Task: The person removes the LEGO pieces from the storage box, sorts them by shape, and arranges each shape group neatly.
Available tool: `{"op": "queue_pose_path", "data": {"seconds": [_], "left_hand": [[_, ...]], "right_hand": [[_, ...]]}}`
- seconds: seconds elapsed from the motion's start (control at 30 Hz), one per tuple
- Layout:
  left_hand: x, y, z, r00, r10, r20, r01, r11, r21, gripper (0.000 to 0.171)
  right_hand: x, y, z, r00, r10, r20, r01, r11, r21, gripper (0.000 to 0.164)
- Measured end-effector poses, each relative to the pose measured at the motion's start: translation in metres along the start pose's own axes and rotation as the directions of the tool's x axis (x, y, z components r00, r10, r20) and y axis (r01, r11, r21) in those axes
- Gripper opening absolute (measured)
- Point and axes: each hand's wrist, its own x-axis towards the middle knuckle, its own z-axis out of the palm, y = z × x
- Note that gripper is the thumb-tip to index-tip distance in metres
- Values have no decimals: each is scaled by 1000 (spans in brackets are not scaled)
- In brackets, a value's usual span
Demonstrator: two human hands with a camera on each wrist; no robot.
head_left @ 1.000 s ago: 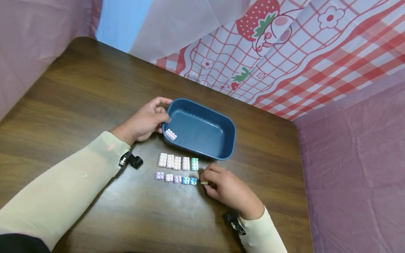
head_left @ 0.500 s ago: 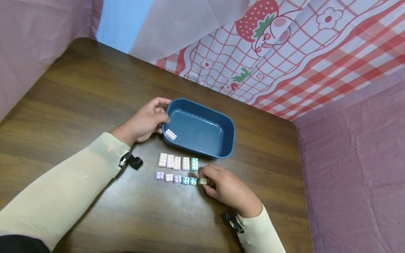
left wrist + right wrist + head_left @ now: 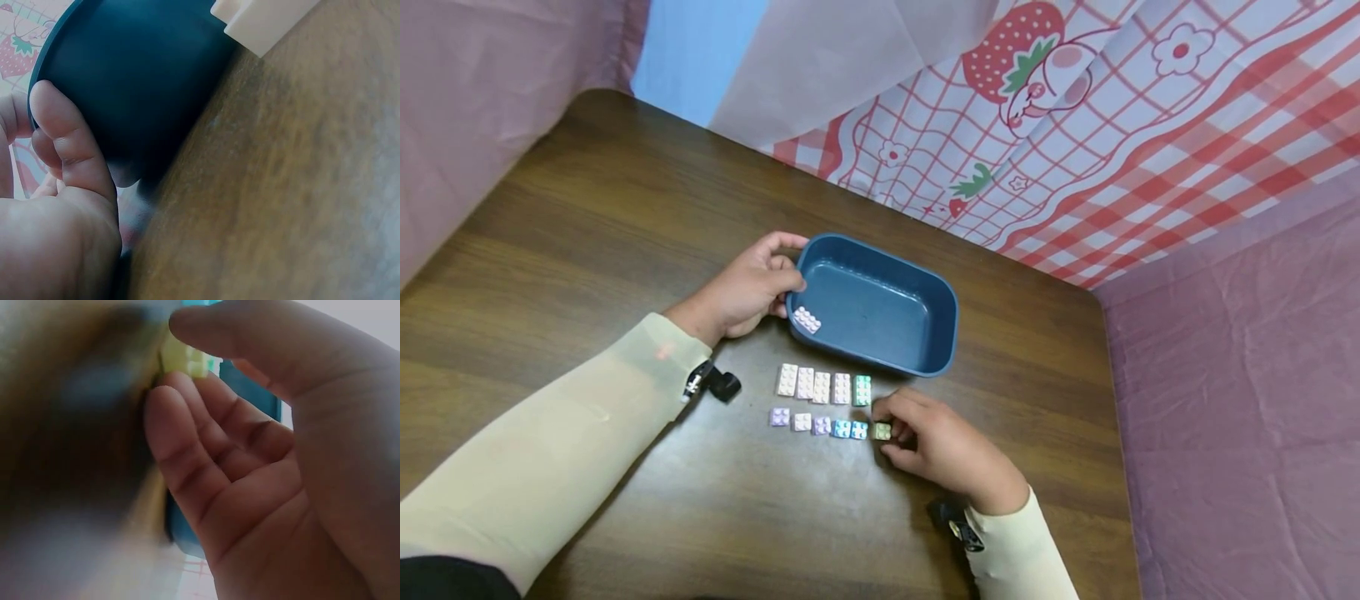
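Note:
My left hand (image 3: 748, 287) grips the left end of a dark blue plastic tub (image 3: 880, 312), thumb over the rim and other fingers outside. One pale pink toy brick (image 3: 807, 320) lies inside at the tub's near left corner. At the right end of the lower brick row, a small yellow-green toy brick (image 3: 882, 431) sits studs up, with the thumb and fingers of my right hand (image 3: 936, 437) curled round it. In the right wrist view this yellow-green brick (image 3: 181, 356) shows between thumb and fingertips, partly hidden by them.
In front of the tub, an upper row has several longer cream and pinkish bricks (image 3: 805, 384) plus a green brick (image 3: 862, 390). Small lilac, pale pink and blue bricks (image 3: 842, 428) form the row below. A patterned curtain (image 3: 1000, 125) hangs behind the wooden table (image 3: 737, 517).
The yellow-green brick has turned from tilted in my right fingers to studs up beside the blue bricks. My left hand and the tub stay nearly still.

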Motion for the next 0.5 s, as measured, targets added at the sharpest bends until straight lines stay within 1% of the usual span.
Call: {"op": "queue_pose_path", "data": {"seconds": [0.1, 0.27, 0.5], "left_hand": [[0, 0, 0, 1000, -1, 0, 1, 1000, -3, 61], [0, 1, 1, 1000, 1, 3, -1, 1000, -8, 61], [-1, 0, 1, 1000, 9, 6, -9, 1000, -11, 60]], "right_hand": [[0, -2, -8, 1000, -18, 1, 18, 1000, 16, 39], [4, -7, -27, 996, -81, -22, 81, 997, -5, 37], [16, -10, -54, 989, -143, -37, 142, 990, -20, 34]]}}
